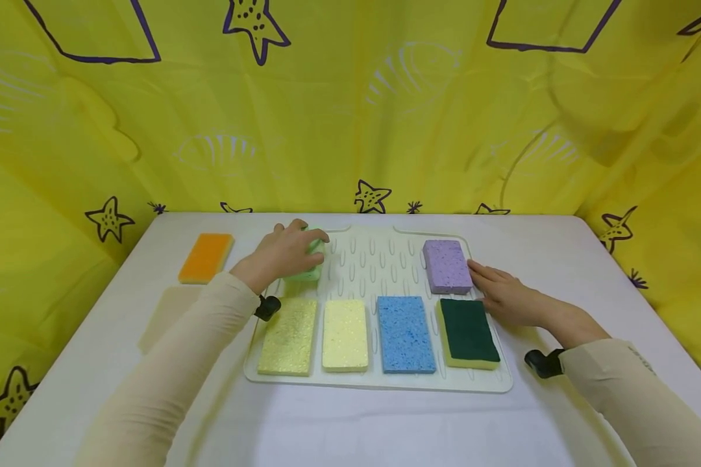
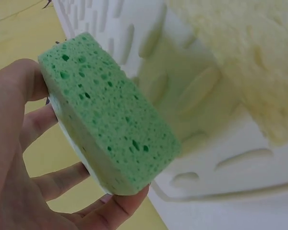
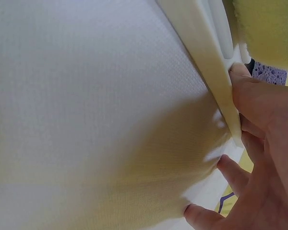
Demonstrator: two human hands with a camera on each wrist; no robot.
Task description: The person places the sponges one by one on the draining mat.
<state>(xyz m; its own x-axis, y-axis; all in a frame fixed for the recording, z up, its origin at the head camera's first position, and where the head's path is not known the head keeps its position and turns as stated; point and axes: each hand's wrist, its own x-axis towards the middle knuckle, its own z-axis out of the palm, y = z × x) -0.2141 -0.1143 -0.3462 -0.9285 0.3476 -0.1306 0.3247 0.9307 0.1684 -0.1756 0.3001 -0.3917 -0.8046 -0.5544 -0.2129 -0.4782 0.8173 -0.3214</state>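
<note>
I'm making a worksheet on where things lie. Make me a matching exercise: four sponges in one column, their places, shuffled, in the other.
1. light green sponge
2. purple sponge
3. orange sponge
4. blue sponge

A. on the table, off the tray
B. on the tray, between the pale yellow sponge and the dark-green-topped sponge
C. held in the left hand
D. on the tray, just beyond the dark-green-topped sponge

Pairs: 1-C, 2-D, 3-A, 4-B

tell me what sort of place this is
Likely a curtained-off tabletop setup, perhaps for filming: patterned yellow curtains hang behind and beside a white-covered table, where a pale tray holds several sponges.
</note>
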